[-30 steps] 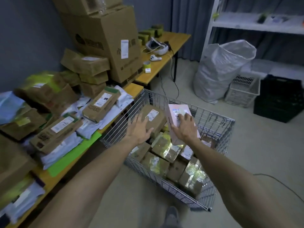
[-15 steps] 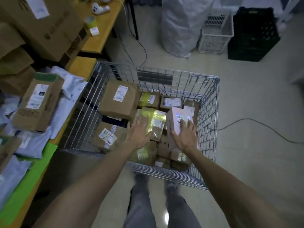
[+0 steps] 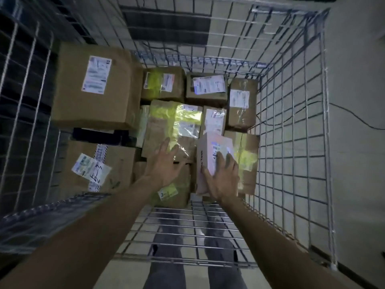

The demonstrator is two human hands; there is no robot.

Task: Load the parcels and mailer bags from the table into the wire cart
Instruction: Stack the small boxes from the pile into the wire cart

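Pink box (image 3: pixel 210 149) in wire cart (image 3: pixel 291 122), right hand (image 3: pixel 224 182) fingers (image 3: pixel 231 162) gripping it — left hand (image 3: pixel 164 165) spread

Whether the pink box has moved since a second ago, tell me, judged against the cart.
Yes. The pink box in the right hand has gone down below the wire cart's rim, among the parcels.

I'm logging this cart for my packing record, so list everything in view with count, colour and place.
wire cart: one, silver, on the floor
cardboard parcels: about ten, brown, some yellow-taped, packed inside the cart
small box: one, pinkish white, cart's right side, in the right hand
black item: one, under the largest parcel, kind unclear
cable: one, dark, floor right of the cart
legs: two, grey trousers, behind the cart's near wall
left hand: one, open above the middle parcels
right hand: one, fingers gripping the small box
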